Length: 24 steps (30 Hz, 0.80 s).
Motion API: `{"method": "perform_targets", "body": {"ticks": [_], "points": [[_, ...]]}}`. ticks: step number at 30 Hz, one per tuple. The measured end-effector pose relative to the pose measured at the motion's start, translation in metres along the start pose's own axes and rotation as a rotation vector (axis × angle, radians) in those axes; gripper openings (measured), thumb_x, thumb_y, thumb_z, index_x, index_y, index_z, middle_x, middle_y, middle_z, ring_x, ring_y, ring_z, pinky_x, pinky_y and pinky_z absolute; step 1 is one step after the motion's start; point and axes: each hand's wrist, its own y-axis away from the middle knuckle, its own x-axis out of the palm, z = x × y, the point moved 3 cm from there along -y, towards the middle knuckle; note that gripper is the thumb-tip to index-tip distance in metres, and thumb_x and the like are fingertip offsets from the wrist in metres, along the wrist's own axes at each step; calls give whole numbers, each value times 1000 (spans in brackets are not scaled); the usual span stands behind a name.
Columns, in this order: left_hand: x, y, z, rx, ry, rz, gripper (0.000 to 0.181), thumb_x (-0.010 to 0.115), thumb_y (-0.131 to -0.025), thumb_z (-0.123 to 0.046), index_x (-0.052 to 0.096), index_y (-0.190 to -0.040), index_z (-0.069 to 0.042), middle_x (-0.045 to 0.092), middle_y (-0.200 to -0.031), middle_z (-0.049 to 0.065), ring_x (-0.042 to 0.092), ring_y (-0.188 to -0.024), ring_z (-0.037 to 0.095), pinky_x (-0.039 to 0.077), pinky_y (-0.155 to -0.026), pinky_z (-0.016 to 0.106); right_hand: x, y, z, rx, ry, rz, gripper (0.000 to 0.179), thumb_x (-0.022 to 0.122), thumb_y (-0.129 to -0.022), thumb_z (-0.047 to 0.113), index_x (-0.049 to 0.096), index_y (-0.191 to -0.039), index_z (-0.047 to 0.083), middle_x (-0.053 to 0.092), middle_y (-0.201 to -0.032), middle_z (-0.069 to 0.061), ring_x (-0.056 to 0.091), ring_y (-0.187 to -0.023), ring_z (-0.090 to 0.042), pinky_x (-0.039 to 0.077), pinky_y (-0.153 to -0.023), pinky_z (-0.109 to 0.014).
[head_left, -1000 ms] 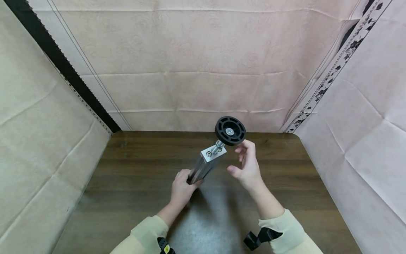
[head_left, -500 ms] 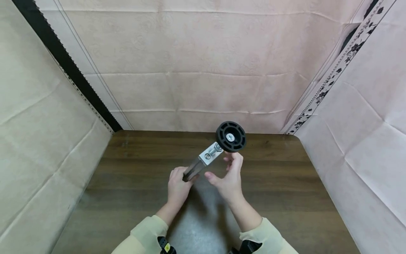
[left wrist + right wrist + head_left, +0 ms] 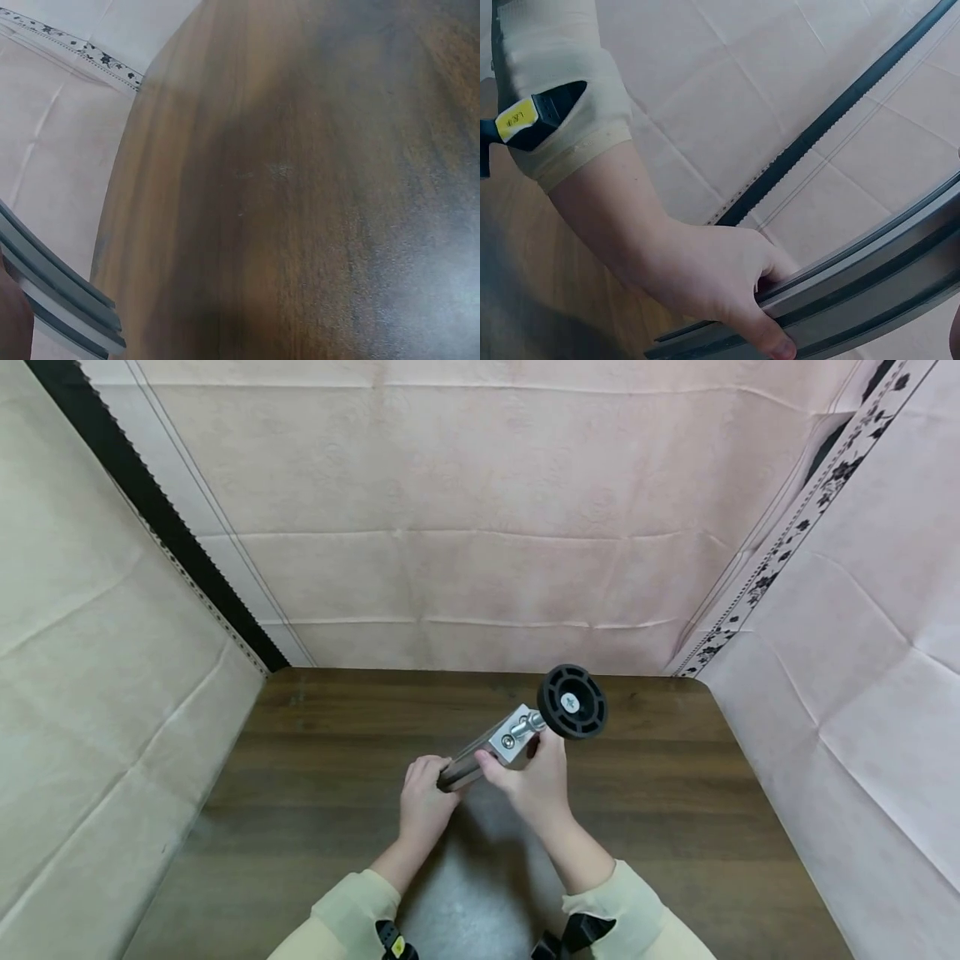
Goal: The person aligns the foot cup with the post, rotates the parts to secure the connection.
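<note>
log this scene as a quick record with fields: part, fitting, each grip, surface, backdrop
part: grooved metal bar, tilted, held above the table
fitting: black wheel on a bolt at the silver end plate
left grip: holds the bar toward the end away from the wheel
right grip: holds the bar near the end plate
surface: brown, wood-grain
backdrop: pale creased cloth

Room over the table [image 3: 712,827] outboard of the left hand [image 3: 426,802] and right hand [image 3: 534,787], plus a narrower gap between them nearer the body, closed ahead by the bar [image 3: 474,762] both grip, its wheel [image 3: 557,703] jutting beyond, cloth walls [image 3: 112,693] bounding left, right and back.
</note>
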Motion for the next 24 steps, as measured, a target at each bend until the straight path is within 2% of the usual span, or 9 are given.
{"method": "perform_targets", "body": {"ticks": [4,8,14,19,24], "points": [[1,-1,-1,-19,10,21,42,86,-51,-8,66,-88,-4,61,-87,7,55,-83,25,46,-76,38,-2,-3,0,-12,-6,-9,40,79,-66,-2,52,-95,-3,56,-83,-10,48,-67,-9,40,-53,-24],[3,-1,-3,-60,18,82,41,87,-57,-17,66,-89,-5,60,-89,5,54,-85,24,45,-77,37,-3,-4,-5,-17,31,-38,45,80,-65,-1,50,-99,-5,51,-85,-12,41,-64,-9,35,-51,-24],[6,-1,-3,-73,45,193,40,87,-63,-27,65,-91,-9,60,-89,2,53,-87,19,45,-76,36,-4,-5,-37,54,49,-60,55,84,-64,5,50,-107,0,47,-92,-9,42,-68,-22,33,-56,-24],[6,1,-2,-89,74,268,46,88,-61,-31,65,-95,-12,58,-93,-1,52,-87,14,47,-74,35,-9,-9,-42,79,28,-58,55,84,-64,8,51,-107,2,47,-93,-6,42,-71,-18,34,-58,-26],[6,2,-1,-98,98,307,46,87,-62,-31,65,-98,-13,58,-96,-3,53,-88,11,47,-75,34,-12,-12,-47,124,6,-41,55,84,-63,3,51,-106,-1,48,-94,-7,44,-72,-15,35,-60,-22]]}}
